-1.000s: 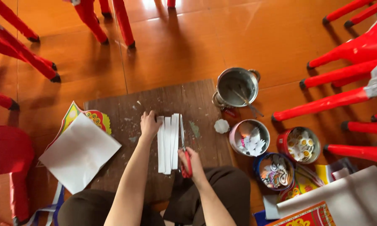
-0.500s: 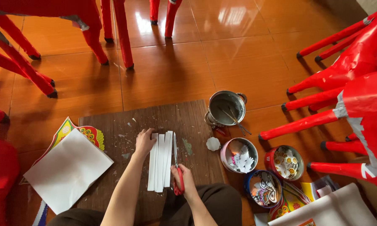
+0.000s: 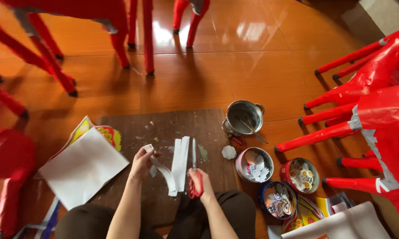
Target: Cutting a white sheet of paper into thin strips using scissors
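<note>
You held the white paper strips (image 3: 178, 164) over the middle of the dark brown board (image 3: 124, 128) that lay on the polished wooden floor (image 3: 252, 48), so that the cutting had a flat surface under it and the scraps fell onto the board and not the floor. Your left hand (image 3: 142, 163) had its fingers closed on one loose strip, which curled away to the left of the bundle, apparently lifted clear so that it would not foul the blades. Your right hand (image 3: 200, 183) was wrapped around the red handles of the scissors (image 3: 193, 170), fingers clamped on them; the blades pointed away from you along the right edge of the strips, and I could not tell how far they were open. Small paper scraps (image 3: 150, 125) lay scattered on the far part of the board. To your left a white sheet (image 3: 82, 167) lay over a colourful printed sheet (image 3: 103, 132), half on the board. To your right, within easy reach of the scissor hand, stood a steel pot (image 3: 244, 117) with a tool in it, a tin of white cut-outs (image 3: 254, 165) and two round tins of printed pieces (image 3: 301, 175). Red paper-covered frames with thin legs (image 3: 367, 102) stood around the floor, well apart from your hands.
</note>
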